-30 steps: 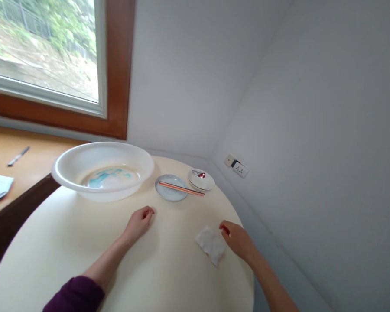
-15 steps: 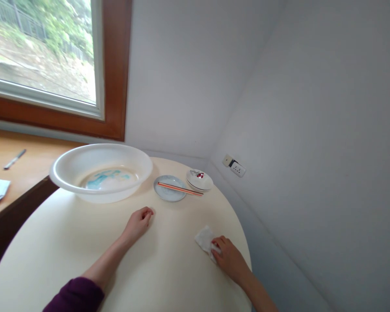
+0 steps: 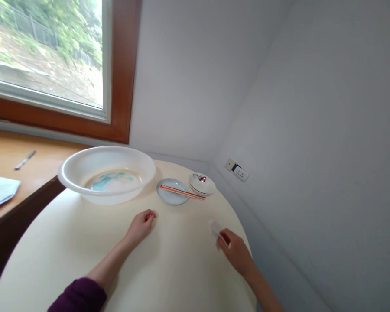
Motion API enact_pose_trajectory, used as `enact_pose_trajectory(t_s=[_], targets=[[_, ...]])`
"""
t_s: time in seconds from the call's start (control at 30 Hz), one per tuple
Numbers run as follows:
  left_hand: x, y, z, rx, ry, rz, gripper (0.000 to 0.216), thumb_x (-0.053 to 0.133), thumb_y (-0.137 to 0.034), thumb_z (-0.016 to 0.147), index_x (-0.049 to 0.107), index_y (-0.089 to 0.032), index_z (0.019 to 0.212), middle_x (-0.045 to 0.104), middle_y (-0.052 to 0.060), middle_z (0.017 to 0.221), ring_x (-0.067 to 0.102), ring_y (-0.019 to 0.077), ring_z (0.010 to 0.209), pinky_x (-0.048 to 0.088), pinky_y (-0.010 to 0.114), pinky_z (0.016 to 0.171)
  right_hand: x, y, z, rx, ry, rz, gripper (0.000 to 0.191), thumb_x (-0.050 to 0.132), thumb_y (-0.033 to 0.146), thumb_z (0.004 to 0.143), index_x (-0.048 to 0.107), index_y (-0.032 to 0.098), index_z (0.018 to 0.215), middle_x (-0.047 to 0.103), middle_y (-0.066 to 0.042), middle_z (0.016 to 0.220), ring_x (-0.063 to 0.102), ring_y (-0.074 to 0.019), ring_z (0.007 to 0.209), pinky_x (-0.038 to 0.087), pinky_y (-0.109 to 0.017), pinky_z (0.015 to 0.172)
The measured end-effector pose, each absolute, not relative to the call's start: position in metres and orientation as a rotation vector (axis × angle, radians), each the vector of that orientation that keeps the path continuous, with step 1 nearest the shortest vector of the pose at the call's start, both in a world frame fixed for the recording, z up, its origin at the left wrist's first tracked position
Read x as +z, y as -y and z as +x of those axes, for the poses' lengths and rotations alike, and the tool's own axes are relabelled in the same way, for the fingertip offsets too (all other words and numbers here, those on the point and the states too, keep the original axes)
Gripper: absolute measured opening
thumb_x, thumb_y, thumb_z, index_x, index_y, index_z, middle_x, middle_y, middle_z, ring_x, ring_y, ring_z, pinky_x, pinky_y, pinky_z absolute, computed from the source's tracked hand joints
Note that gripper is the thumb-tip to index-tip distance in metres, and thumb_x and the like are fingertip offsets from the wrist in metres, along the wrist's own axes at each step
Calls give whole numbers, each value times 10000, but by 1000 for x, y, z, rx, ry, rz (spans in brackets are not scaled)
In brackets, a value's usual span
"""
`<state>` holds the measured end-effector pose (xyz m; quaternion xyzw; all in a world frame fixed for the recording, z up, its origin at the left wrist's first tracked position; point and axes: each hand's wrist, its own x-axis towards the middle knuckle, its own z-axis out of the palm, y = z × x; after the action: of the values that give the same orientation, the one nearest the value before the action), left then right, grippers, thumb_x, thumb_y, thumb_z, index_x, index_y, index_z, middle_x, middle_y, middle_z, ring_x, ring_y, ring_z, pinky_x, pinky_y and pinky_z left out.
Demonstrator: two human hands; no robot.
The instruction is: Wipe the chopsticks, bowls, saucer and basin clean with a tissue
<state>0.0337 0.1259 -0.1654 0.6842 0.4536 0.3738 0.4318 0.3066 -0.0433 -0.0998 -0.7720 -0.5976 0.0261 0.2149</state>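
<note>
- Cloth, blurred, juts far-leftward from the right hand, its fingers pinching the near end at the table's right side.
- Left hand, curled closed, nothing visible inside, lies well apart, nearer the plate.

White cloth; orange chopsticks; red-patterned white bowl

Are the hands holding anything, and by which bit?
The right hand pinches a white cloth by its near edge. The left hand is curled, with nothing visible in it.
</note>
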Motion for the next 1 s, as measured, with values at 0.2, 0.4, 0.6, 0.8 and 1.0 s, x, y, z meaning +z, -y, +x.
enact_pose_trajectory(t_s=[0.2,0.4,0.6,0.8,1.0], targets=[[-173,-128,35,941,-1132,1717,176,400,-212,742,567,-182,699,465,-48,496,449,130,491,325,231,498,-28,1,272,-521,1366,-1556,249,510,399,807,599,167,805,574,-2,636,473,-131,548,403,-249,563],[-179,-131,37,942,-1139,1735,183,398,-172,745,577,-175,705,485,-40,527,454,126,515,324,229,523,21,-78,193,-512,1432,-1190,142,520,290,821,588,166,838,573,6,681,478,-116,582,418,-237,589],[-180,-132,38,950,-1147,1752,190,410,-166,751,596,-162,710,535,-17,571,483,136,569,331,232,548,17,-178,136,-160,1804,-1090,257,487,271,850,536,186,1088,592,-45,892,555,-149,776,466,-279,721],[-183,-134,39,943,-1157,1767,193,426,-146,746,616,-163,719,529,-23,546,475,133,552,317,230,539,-5,-202,129,-109,2082,-1184,293,477,213,846,528,194,1134,562,-76,1078,541,-189,981,434,-347,890],[-187,-136,40,929,-1168,1781,197,426,-162,752,621,-161,729,555,-8,574,488,141,575,311,236,543,-11,-185,158,-136,2117,-1261,190,456,170,843,578,179,988,578,-81,1034,534,-192,1003,423,-337,902]])
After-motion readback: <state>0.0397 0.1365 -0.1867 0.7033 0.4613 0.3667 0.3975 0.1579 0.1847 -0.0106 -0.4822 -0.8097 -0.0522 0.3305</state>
